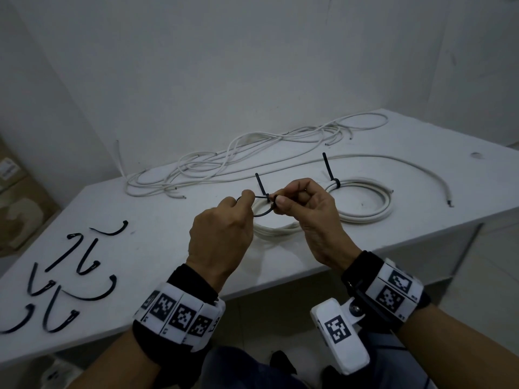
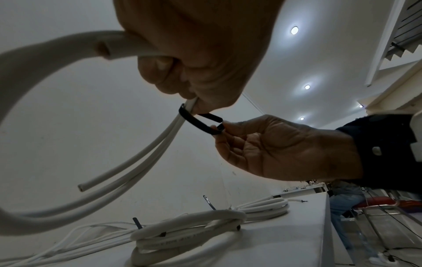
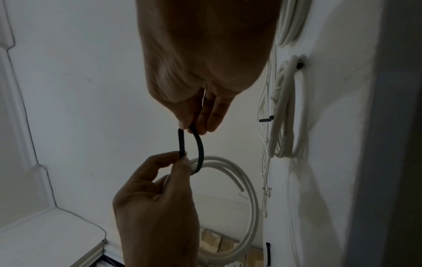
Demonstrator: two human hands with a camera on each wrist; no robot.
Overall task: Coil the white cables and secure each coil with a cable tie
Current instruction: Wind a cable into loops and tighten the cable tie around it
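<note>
black nylon, a cable tie, is looped around the white cable coil i am holding just above the table, near the middle of its front edge. my left hand pinches one end of the tie between thumb and fingertip while its other fingers curl around the coil. my right hand pinches the tie's other end, so the loop hangs between the two hands, which are close together but not touching. in the left wrist view one cut end of the coil pokes free. two tied coils lie flat on the table: one just right of my hands and another under them, each with a black tie tail standing up. a tangle of loose white cables runs along the back edge, and one long cable arcs toward the right corner. spare black cable ties are scattered by the front left corner.
</note>
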